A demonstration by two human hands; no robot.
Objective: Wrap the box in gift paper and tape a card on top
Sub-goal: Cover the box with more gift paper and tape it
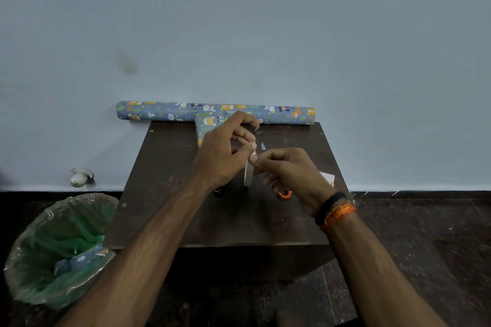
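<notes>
Wrapped box [206, 125] in blue animal-print gift paper sits just beyond your left hand [223, 156], half hidden by it.

Your left hand's fingers are curled, thumb and fingertips pinching the top of a pale roll of tape [249, 172] held on edge between both hands; a short clear strip [258, 130] hangs from its upper fingers. Your right hand [289, 170], wearing black and orange wrist bands [335, 211], pinches the same roll from the other side. Under your right hand an orange scissor handle [285, 194] shows, and a white card [327, 177] peeks out past its knuckles. Beyond both hands lies the long roll of matching gift paper [281, 113] against the wall, at the far edge of the dark wooden table [239, 223]. Beside your left forearm stands a green-lined bin [55, 247] with paper scraps in it.
</notes>
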